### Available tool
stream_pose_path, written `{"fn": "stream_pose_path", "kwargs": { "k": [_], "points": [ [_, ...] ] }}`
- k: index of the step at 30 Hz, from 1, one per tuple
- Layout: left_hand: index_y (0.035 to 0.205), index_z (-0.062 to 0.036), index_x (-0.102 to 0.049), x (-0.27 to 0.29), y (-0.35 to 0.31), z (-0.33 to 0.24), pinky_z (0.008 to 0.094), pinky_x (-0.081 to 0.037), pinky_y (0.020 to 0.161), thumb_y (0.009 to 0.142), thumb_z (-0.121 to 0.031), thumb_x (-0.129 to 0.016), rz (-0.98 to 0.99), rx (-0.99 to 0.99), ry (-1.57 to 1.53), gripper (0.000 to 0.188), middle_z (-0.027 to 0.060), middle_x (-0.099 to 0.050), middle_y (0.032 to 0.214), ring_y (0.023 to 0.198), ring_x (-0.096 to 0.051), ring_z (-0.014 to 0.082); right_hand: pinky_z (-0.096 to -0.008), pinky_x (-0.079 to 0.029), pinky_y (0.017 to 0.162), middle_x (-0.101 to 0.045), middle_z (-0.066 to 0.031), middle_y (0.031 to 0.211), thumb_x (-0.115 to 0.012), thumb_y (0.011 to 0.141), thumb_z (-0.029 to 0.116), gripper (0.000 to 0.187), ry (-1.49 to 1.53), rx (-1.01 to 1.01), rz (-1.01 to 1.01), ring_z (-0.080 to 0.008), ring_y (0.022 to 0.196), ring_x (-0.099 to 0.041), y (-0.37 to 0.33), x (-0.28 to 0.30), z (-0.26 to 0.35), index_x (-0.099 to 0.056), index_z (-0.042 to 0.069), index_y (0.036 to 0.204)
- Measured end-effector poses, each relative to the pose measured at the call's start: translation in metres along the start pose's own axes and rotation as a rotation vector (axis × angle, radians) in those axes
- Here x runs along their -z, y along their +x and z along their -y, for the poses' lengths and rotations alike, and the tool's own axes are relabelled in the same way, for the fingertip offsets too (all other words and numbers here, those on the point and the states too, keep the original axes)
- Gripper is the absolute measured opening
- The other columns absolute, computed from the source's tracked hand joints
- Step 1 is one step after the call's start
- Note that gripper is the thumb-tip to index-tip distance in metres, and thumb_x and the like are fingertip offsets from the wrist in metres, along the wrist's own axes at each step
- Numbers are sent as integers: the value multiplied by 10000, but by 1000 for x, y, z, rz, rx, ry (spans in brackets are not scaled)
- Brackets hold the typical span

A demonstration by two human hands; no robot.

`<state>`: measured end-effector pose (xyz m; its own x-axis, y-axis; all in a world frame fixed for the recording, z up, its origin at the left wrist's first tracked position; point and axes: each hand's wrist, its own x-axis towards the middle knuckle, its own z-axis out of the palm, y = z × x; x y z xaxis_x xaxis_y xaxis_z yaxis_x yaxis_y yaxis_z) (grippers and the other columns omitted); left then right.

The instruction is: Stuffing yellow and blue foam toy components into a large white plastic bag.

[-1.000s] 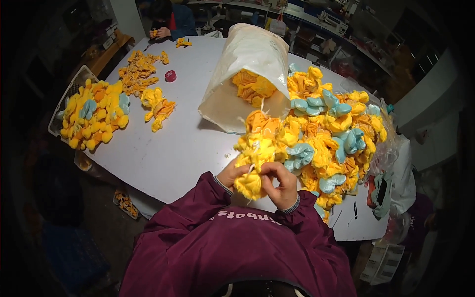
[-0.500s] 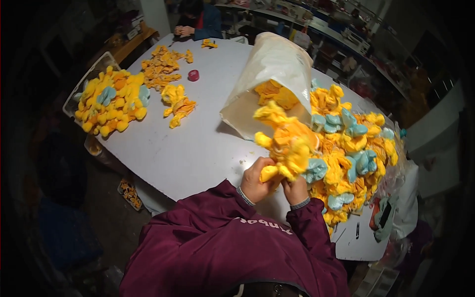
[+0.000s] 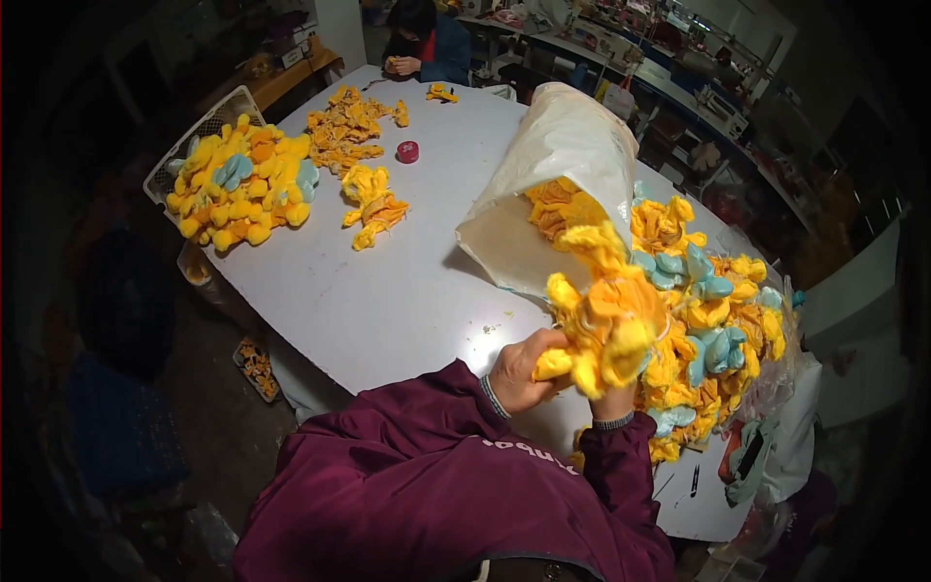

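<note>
Between my hands, above the near edge of the table, is a limp yellow plush toy skin (image 3: 611, 315) with an orange middle and several floppy limbs. My left hand (image 3: 527, 373) is closed on its lower left limb. My right hand (image 3: 614, 400) is up against its underside; the toy hides most of those fingers, but they seem to grip it. Just right of the held piece lies a big heap of similar yellow and orange skins (image 3: 703, 315) with shiny light-blue parts (image 3: 722, 349). Behind it, a white woven sack (image 3: 567, 145) lies with its mouth toward me, more orange-yellow pieces (image 3: 562, 206) inside.
At the left table edge, a basket (image 3: 160, 179) is heaped with fluffy yellow toys (image 3: 242, 189). Flat orange pieces (image 3: 344, 121), a yellow skin (image 3: 370, 206) and a red round tin (image 3: 407, 151) lie mid-table. Black tweezers (image 3: 694, 480) lie near right. A co-worker (image 3: 427, 48) sits at the far edge.
The plush toy skin has tilted and now covers more of my right hand. Both hands still hold it. The whole view has shifted slightly; the far co-worker's hands have risen a little.
</note>
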<state>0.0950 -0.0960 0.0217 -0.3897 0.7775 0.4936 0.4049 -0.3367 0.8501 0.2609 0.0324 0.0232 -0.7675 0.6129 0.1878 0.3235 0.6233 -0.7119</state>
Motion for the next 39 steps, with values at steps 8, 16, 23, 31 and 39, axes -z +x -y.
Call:
{"fn": "stream_pose_path", "kwargs": {
  "k": [8,16,23,31,39],
  "points": [
    [1333,3,-395,2,7,10,301,-510,891,769,17,-652,177,908,-1147,620,134,-555,1238,1028,-598,197,-249,-454,571,-542,-126,1272,-659,786,62,221,-66,17,-34,-184,697,-580,-1,11,32,-669,-7,996],
    [1299,17,-405,-9,-10,49,335,-520,854,770,2,-682,95,524,-498,598,161,-573,1191,952,-627,269,-271,-450,555,-559,-136,1231,-671,788,123,220,33,40,95,-225,650,-566,-4,15,18,-664,4,973],
    [1263,24,-450,-37,11,9,328,-507,867,805,-13,-664,14,385,-415,508,156,-571,1199,979,-613,261,-386,-483,809,-516,-204,1305,-702,732,193,344,-217,-160,211,-362,985,-575,9,-6,-8,-666,0,1016],
    [1329,-4,-404,-55,27,41,290,-474,886,953,-113,-514,-92,350,-454,406,144,-557,1208,1023,-585,220,-342,-468,855,-625,-218,1067,-626,729,121,294,201,286,-322,-325,1060,-552,34,-12,-38,-645,-26,983],
    [1304,-22,-422,-58,40,58,282,-477,876,989,-97,-425,-26,378,-654,325,156,-542,1221,1036,-581,224,-272,-417,748,-468,-172,1182,-614,768,85,272,464,-48,-178,-219,905,-484,25,-23,-58,-605,-25,1016]
  ]
}}
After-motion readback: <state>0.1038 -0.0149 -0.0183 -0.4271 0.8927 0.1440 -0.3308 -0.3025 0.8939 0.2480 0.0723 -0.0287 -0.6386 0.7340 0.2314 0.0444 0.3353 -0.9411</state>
